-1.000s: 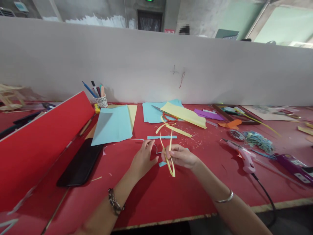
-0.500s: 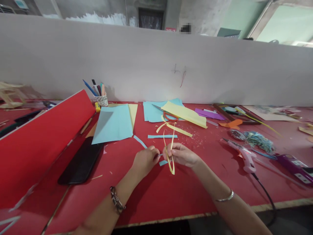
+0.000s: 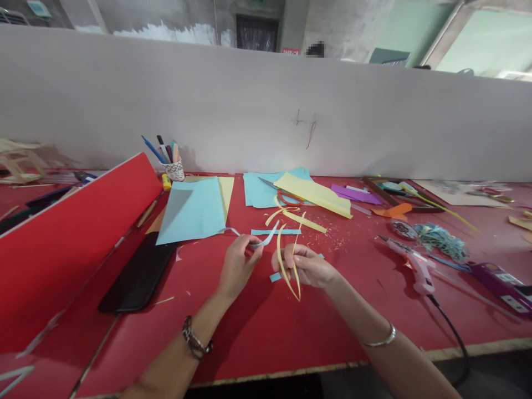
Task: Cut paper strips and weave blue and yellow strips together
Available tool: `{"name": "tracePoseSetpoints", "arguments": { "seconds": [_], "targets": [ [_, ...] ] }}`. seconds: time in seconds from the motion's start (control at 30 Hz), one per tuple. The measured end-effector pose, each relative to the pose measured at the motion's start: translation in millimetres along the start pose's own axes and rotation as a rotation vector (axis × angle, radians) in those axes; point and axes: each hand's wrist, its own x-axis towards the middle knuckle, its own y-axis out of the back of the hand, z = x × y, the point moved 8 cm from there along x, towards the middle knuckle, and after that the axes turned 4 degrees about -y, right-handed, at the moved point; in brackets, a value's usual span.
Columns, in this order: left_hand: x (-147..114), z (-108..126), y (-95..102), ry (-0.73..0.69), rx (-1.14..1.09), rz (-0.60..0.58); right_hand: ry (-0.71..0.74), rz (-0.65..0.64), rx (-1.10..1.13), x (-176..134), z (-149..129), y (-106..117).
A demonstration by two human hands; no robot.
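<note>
Left grip (image 3: 238, 267): pinching a light-blue paper strip (image 3: 270, 236), its ends showing on both sides of the hand. Right grip (image 3: 310, 267): holding a bent yellow paper strip (image 3: 280, 250), its fold hanging below the fingers. Both strips: being held above the red desk (image 3: 257, 338). Red-handled scissors (image 3: 291, 204): lying beyond the hands. Pink glue gun (image 3: 418, 266): lying to the right.

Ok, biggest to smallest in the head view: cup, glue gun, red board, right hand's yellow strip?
1. Red board
2. Glue gun
3. Yellow strip and cup: unsure; the strip looks longer, but thinner.
</note>
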Motion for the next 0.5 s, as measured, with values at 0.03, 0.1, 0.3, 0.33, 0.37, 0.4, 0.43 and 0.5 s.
{"name": "tracePoseSetpoints", "arguments": {
  "seconds": [0.03,0.1,0.3,0.33,0.37,0.4,0.43,0.5],
  "targets": [
    [-1.3,4.3,-1.1,-0.054,0.042,-0.002,-0.018,-0.026,0.018,0.7,3.2,-3.7],
    [-4.2,10.2,-3.2,-0.127,0.123,-0.01,-0.051,-0.07,0.05,2.0,8.7,-10.7],
    [-9.6,21.7,-5.4,-0.264,0.266,-0.033,-0.074,-0.071,0.123,3.2,14.3,-16.4],
    [-10.5,24.0,-5.9,-0.295,0.295,-0.035,-0.07,-0.073,0.138,3.0,14.9,-16.5],
    [-11.3,26.1,-6.4,-0.323,0.33,-0.034,-0.065,-0.085,0.154,2.6,15.6,-17.2],
    [-12.1,28.1,-6.6,-0.349,0.37,-0.027,-0.058,-0.107,0.17,2.0,16.3,-18.4],
    [-12.9,30.4,-6.4,-0.376,0.412,-0.012,-0.049,-0.134,0.186,1.3,16.8,-19.8],
    [-14.8,36.0,-4.4,-0.432,0.486,0.04,-0.029,-0.181,0.218,-0.3,17.3,-21.9]
  ]
}}
